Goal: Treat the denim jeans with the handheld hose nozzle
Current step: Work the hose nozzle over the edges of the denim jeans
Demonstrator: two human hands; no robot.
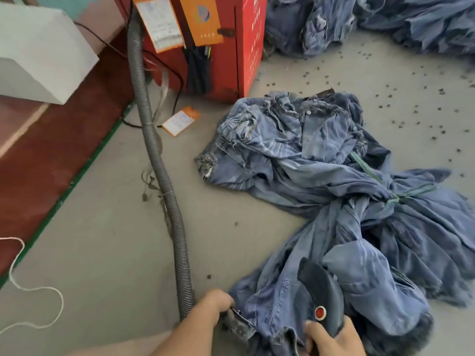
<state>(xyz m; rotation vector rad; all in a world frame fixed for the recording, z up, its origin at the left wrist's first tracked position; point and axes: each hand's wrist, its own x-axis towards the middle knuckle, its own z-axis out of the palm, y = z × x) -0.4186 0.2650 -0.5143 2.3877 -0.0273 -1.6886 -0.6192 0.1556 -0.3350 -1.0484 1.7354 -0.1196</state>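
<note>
Head view: the right hand (pixel 334 340) is wrapped round the handle of the dark grey handheld nozzle with a red button (pixel 322 291), whose head lies on the blue denim jeans (pixel 282 299) nearest the person. The left hand (pixel 216 303) pinches the edge of that garment at its darker waistband, fingers curled over the fabric, holding it flat on the grey concrete floor (pixel 102 253). A grey corrugated hose (pixel 159 160) runs from beside the left wrist up toward the red cabinet (pixel 231 47).

Progress: judged early to mid-stage. The nozzle is applied to one garment only. Behind it lies a bundle of blue jeans tied with green cord (pixel 308 150), apparently not yet separated. Further denim heaps (pixel 359 21) rest at the far edge. Whether any garment is fully treated cannot be determined.
</note>
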